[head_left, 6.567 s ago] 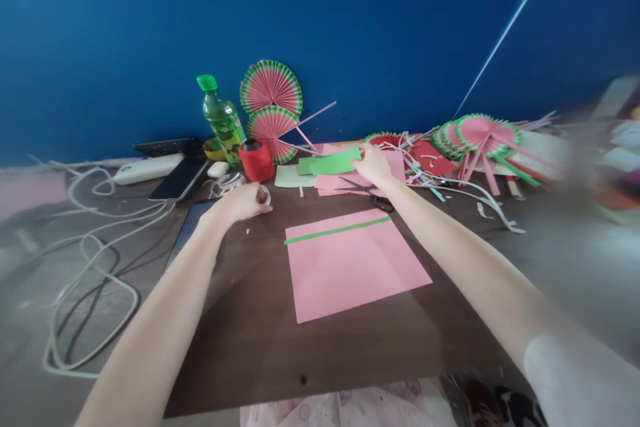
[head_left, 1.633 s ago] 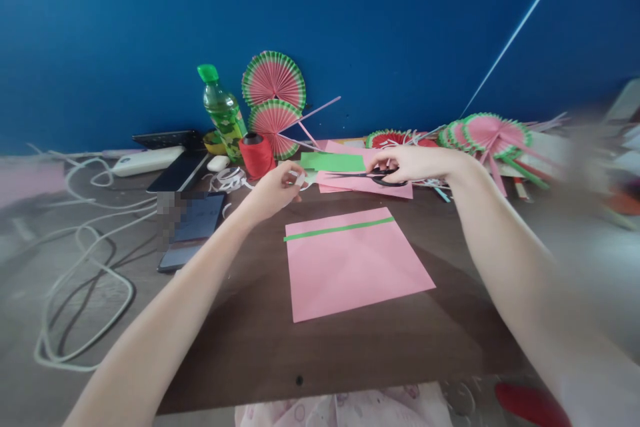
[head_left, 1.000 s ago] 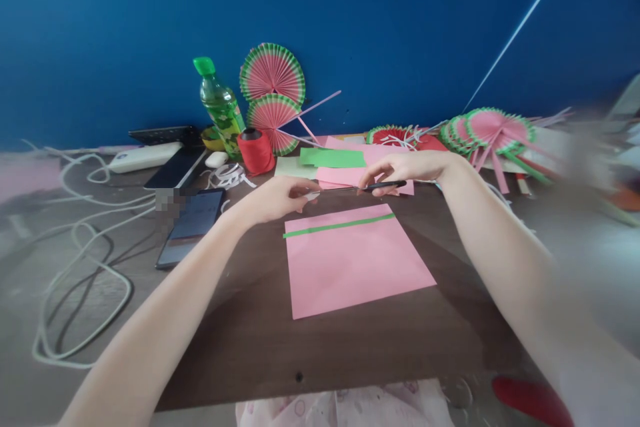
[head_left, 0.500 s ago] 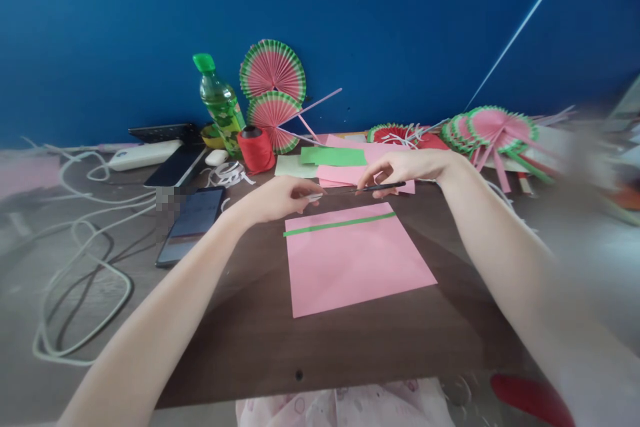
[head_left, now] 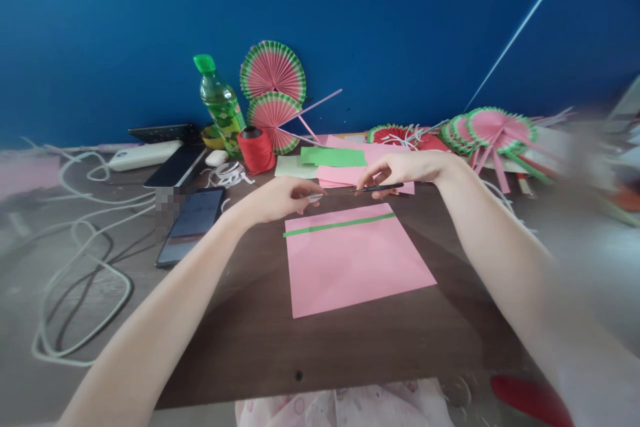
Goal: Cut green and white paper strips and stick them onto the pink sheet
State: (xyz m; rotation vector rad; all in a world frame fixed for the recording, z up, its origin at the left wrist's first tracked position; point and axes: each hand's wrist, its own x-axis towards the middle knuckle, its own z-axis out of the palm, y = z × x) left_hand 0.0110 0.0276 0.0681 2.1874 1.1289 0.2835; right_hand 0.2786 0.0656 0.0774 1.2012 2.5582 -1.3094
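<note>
A pink sheet of paper [head_left: 357,263] lies flat on the table, with a narrow green strip [head_left: 340,224] across it near its far edge. The strip's left end sticks out slightly past the sheet. Beyond that edge, my left hand [head_left: 293,195] pinches a small white piece [head_left: 315,197], too small to name. Facing it, my right hand [head_left: 385,172] has its fingers closed on a slim dark tool [head_left: 383,187] whose thin tip points at the left hand. The tool's exact kind is unclear. Both hands are above the tabletop, apart from each other.
Green paper [head_left: 334,156] and more pink paper stand behind the hands. At the back left are a red thread spool [head_left: 257,151], a green-capped bottle [head_left: 220,103] and pleated fans [head_left: 273,70]. A phone [head_left: 193,223] and white cables [head_left: 45,320] lie left; more fans [head_left: 500,130] lie right.
Almost nothing differs. The dark tool in my right hand has shifted very slightly to the left; the pink sheet and strip stay where they were.
</note>
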